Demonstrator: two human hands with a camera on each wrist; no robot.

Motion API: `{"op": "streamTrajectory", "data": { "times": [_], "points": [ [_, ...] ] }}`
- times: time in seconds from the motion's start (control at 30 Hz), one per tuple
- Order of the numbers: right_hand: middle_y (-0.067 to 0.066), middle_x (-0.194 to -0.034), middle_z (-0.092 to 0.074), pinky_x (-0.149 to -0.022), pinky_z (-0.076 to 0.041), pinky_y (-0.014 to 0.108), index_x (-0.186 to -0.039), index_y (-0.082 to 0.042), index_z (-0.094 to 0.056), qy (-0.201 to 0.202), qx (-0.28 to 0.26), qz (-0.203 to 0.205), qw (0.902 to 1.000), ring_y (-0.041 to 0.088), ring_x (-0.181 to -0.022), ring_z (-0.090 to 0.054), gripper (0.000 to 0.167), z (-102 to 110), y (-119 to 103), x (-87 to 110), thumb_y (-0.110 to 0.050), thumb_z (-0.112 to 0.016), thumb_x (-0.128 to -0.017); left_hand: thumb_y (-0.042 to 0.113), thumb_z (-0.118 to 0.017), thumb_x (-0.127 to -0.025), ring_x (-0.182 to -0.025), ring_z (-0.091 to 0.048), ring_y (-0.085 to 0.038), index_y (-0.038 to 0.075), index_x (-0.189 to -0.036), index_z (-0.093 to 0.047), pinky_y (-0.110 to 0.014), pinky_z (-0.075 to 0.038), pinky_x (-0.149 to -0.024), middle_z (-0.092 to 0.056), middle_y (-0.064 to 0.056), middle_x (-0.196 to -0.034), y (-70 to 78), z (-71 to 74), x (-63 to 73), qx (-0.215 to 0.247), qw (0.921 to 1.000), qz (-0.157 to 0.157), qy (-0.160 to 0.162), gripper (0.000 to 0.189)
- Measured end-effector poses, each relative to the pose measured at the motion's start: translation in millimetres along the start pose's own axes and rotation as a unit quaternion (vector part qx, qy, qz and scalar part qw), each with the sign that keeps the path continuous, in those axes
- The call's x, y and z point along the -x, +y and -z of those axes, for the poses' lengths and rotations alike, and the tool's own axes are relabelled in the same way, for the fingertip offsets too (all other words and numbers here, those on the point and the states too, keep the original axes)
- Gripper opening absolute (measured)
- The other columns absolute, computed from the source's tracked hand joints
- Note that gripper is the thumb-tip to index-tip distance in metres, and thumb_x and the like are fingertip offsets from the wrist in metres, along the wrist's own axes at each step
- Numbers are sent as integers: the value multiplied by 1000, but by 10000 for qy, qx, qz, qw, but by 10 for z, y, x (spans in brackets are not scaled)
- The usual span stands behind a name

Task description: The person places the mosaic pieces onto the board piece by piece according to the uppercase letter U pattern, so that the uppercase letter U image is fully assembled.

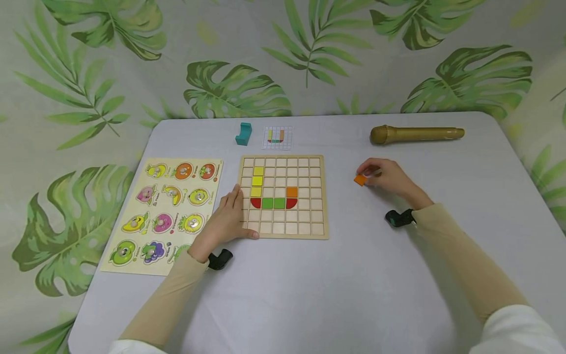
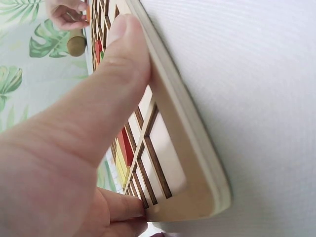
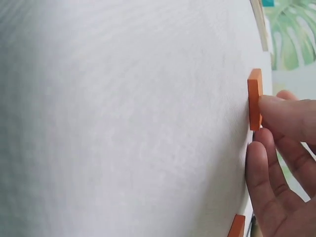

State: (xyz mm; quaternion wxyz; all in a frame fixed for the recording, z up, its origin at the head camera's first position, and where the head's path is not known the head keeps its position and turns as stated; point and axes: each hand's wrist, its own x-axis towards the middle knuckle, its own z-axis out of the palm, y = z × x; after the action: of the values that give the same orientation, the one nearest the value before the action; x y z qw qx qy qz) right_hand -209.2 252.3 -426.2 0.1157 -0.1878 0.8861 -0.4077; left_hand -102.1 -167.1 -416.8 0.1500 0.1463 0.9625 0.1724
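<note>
A wooden grid board (image 1: 309, 214) lies on the table. It bears three yellow tiles (image 1: 257, 181) in a column, two rounded red tiles (image 1: 291, 203), two green tiles (image 1: 267, 203) and one orange tile (image 1: 292, 191). My left hand (image 1: 225, 216) rests at the board's near left corner, fingers along the left edge, thumb laid over the near edge. Right of the board, my right hand (image 1: 385, 176) pinches an orange square tile (image 3: 254, 98) between thumb and fingers. Another orange tile (image 3: 237, 227) shows at the bottom of the right wrist view; in the head view it cannot be seen.
A fruit-picture puzzle board (image 1: 137, 209) lies on the left, partly under my left forearm. Behind the grid board are a teal block (image 1: 243, 134) and a small pattern card (image 1: 277, 138). A brown club-shaped stick (image 1: 417, 134) lies at the back right.
</note>
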Motion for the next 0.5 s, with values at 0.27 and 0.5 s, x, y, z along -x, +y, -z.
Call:
{"op": "streamTrajectory", "data": {
  "times": [0.27,0.5],
  "points": [
    [15,-95,-61,-77,-41,35,-100,1,-67,18,251,-125,9996,28,-89,-55,19,-27,-35,-33,5,-70,-81,45,-85,-67,-138,-16,-47,-19,-143,-15,-50,-19,-111,-4,-30,-154,-9,-6,-3,9,10000,9,1,121],
    [19,-102,-63,-68,-45,27,-101,4,-67,-171,-99,-268,9994,30,-90,-56,15,-22,-214,-35,5,-62,-87,45,-85,-67,-138,-16,-47,-19,-143,-15,-49,-18,-112,-4,-31,-153,-4,2,-6,-34,10000,-7,-19,121]
  ]
}}
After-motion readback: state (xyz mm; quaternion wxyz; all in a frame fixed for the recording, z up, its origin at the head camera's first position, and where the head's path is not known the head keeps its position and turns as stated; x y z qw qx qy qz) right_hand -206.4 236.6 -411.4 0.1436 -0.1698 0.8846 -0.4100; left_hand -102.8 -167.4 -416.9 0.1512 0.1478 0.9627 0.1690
